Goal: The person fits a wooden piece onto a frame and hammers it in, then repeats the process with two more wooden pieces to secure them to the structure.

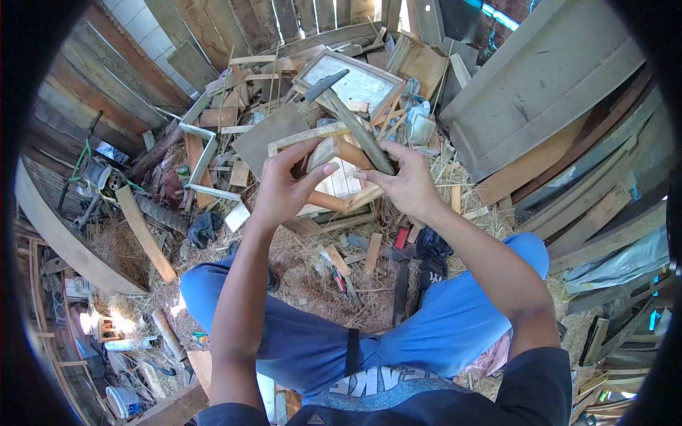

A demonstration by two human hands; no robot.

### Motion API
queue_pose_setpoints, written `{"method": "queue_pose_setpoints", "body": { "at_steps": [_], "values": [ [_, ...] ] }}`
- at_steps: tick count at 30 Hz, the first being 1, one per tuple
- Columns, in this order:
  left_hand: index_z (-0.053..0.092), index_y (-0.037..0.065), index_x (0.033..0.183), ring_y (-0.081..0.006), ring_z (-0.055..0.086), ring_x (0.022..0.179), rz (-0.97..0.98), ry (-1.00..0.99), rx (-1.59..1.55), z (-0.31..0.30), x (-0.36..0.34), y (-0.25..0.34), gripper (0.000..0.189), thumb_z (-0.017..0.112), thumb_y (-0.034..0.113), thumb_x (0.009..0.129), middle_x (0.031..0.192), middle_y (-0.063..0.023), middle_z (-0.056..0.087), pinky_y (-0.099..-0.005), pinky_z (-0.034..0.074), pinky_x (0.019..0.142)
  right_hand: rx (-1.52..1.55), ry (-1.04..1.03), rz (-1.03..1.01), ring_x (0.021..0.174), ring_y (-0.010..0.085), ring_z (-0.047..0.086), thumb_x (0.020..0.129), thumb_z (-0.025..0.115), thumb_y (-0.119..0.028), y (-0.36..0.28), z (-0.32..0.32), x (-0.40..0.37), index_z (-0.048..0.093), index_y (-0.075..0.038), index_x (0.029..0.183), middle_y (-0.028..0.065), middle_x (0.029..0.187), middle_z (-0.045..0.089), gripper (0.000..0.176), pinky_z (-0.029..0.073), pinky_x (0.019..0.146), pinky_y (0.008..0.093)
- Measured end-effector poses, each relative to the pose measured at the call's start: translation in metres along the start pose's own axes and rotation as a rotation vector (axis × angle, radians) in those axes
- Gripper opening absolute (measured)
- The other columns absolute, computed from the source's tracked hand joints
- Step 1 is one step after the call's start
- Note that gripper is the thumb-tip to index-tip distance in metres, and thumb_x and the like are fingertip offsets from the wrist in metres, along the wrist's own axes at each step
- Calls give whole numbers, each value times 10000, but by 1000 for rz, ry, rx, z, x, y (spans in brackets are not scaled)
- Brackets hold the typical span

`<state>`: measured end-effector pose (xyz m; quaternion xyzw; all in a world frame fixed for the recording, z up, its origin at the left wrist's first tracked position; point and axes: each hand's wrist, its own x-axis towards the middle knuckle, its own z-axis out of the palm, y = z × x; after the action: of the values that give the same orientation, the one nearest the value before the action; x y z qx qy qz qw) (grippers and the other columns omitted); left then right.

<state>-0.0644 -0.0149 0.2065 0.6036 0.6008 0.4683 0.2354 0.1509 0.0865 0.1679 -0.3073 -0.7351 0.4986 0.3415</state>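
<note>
My left hand (280,186) is closed on a short wooden block (328,150), thumb along its near side and fingers behind it. My right hand (408,183) grips a hammer (361,133) low on its wooden handle. The hammer's dark metal head points up and away to the left. Its handle passes close by the block's right end, with the right thumb reaching toward the block. Under both hands lies a wooden frame (327,203) with pale slats inside, partly hidden by the hands and the block.
A framed pane (362,84) leans among wood scraps at the back. A large grey panel (547,85) stands at the right. A pale zigzag strip (206,153) lies to the left. Offcuts, straw and a red-handled tool (338,280) cover the ground between my legs.
</note>
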Motion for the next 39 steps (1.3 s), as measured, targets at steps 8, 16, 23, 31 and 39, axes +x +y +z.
{"method": "queue_pose_setpoints", "body": {
  "at_steps": [8, 16, 23, 31, 39],
  "values": [
    [735, -9, 1237, -90, 686, 861, 71, 125, 53, 2, 4, -3, 473, 884, 176, 829, 976, -125, 770, -280, 556, 758, -11, 45, -3, 907, 176, 654, 851, 855, -187, 4, 11, 0, 698, 17, 1196, 117, 978, 696, 431, 504, 834, 328],
    [799, 89, 1143, -251, 731, 689, -6, -11, 496, -11, 5, -8, 484, 911, 358, 756, 851, -143, 762, -369, 564, 650, 97, 142, 176, 780, 143, 638, 1011, 682, -182, 3, 1, -31, 683, 21, 1170, 60, 861, 697, 257, 515, 749, 304],
    [773, 20, 1164, -151, 644, 663, -61, -50, 437, 4, 4, -49, 497, 924, 272, 763, 845, -118, 748, -331, 534, 649, 120, 154, 267, 625, 83, 580, 1038, 637, -157, 34, 17, -97, 652, 39, 1202, 59, 778, 671, 257, 486, 588, 290],
    [744, 108, 1239, -313, 723, 820, 34, -115, 639, 19, 1, -41, 466, 858, 288, 824, 987, -120, 747, -407, 553, 760, 174, 199, 259, 781, 186, 659, 1057, 597, -163, 50, 28, -132, 608, 44, 1322, 107, 863, 668, 336, 532, 765, 337],
    [761, 126, 1194, -337, 723, 879, 10, -88, 787, 33, 7, -31, 440, 860, 317, 810, 1007, -89, 753, -435, 553, 775, 114, 180, 235, 838, 224, 692, 1050, 604, -171, 48, 30, -126, 609, 64, 1312, 179, 969, 703, 351, 536, 802, 352]
  ]
}}
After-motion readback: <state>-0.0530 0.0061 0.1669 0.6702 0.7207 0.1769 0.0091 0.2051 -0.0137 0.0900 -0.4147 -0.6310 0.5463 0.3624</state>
